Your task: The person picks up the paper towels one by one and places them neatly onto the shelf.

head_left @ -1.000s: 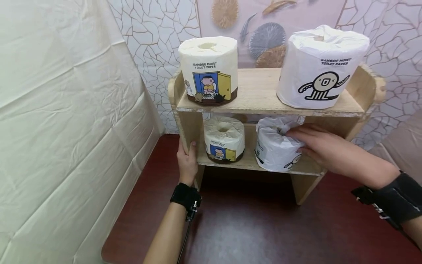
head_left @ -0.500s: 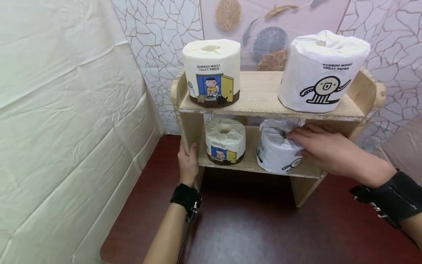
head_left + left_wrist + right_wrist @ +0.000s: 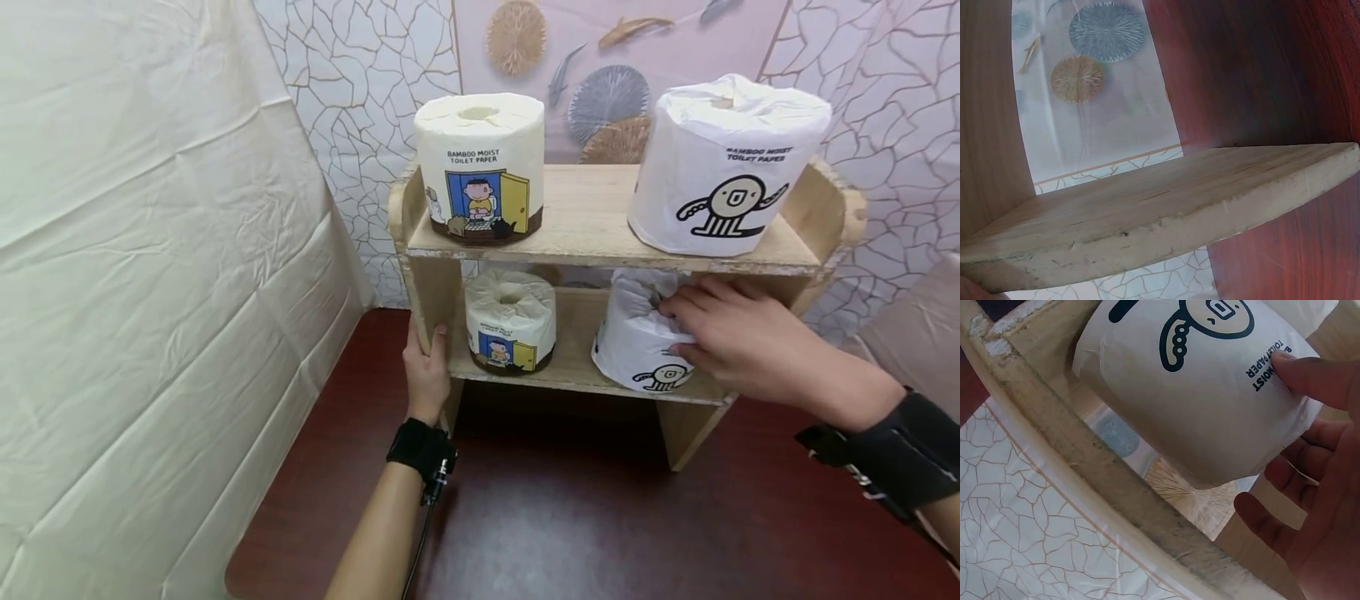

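On the right of the lower shelf sits a white wrapped toilet roll (image 3: pixel 637 342) with a black cartoon figure on it. My right hand (image 3: pixel 738 337) grips this roll at its top right, the thumb on the printed side, as the right wrist view shows with the toilet roll (image 3: pixel 1179 412) close up. My left hand (image 3: pixel 426 375) holds the left side panel of the wooden shelf (image 3: pixel 429 292), thumb in front and the other fingers mostly hidden behind. Left of the gripped roll stands a cream toilet roll (image 3: pixel 512 321) with a coloured cartoon.
Up on the top board are a larger cream toilet roll (image 3: pixel 480 167) at left and a larger white toilet roll (image 3: pixel 727 167) at right. The shelf stands on a dark red table (image 3: pixel 540 508). A pale cloth (image 3: pixel 150 292) hangs along the left side.
The white roll on the lower shelf has turned, bringing its cartoon figure round to the front, and has shifted slightly right with my right hand. My left hand stays on the side panel.
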`<state>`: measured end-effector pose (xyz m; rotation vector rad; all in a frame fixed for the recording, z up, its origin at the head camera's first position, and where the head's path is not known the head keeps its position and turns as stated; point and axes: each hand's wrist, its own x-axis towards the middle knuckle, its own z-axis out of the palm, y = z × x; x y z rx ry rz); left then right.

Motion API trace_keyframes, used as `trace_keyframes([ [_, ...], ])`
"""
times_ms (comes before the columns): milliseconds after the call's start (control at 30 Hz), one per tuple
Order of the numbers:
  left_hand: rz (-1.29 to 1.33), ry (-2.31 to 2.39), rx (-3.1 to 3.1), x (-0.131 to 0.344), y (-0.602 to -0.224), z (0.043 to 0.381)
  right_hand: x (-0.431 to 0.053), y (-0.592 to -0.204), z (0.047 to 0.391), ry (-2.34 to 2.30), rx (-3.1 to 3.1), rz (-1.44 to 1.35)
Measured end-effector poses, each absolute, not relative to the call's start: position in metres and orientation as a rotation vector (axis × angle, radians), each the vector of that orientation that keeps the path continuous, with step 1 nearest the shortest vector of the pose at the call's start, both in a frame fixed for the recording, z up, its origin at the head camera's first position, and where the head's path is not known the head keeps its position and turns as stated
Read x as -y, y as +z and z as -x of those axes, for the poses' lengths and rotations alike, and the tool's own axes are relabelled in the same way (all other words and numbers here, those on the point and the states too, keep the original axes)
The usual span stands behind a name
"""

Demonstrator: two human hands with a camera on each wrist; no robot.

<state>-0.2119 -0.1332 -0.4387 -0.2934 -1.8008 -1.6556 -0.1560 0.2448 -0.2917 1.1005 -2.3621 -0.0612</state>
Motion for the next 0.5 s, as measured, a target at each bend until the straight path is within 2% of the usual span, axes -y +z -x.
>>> trace_keyframes([
  [500, 0.300, -1.681, 1.809, 0.135, -0.440, 0.212, -0.233, -0.285, 0.153, -0.060, 2.345, -1.084],
])
